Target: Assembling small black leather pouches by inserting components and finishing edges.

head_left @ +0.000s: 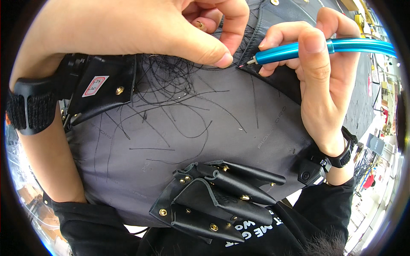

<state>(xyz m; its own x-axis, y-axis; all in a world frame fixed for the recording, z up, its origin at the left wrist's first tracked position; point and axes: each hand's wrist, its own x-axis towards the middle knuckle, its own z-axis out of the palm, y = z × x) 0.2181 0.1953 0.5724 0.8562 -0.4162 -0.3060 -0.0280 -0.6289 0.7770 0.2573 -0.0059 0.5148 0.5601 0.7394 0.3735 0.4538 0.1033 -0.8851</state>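
A dark grey fabric piece [205, 128] with loose black threads [171, 81] lies spread before me. My right hand [324, 81] grips a blue pen-shaped tool [299, 50] with a hose at its back; its tip touches a black leather edge [273, 81] at the fabric's top. My left hand [171, 25] presses thumb and fingers on the fabric just left of the tip, pinching threads. A black strap circles my left wrist [30, 111].
Black leather pockets with brass rivets [213, 200] sit at the fabric's near edge. Another black leather flap with a white label [100, 87] lies at the left. A cluttered workshop shows along the right rim [380, 141].
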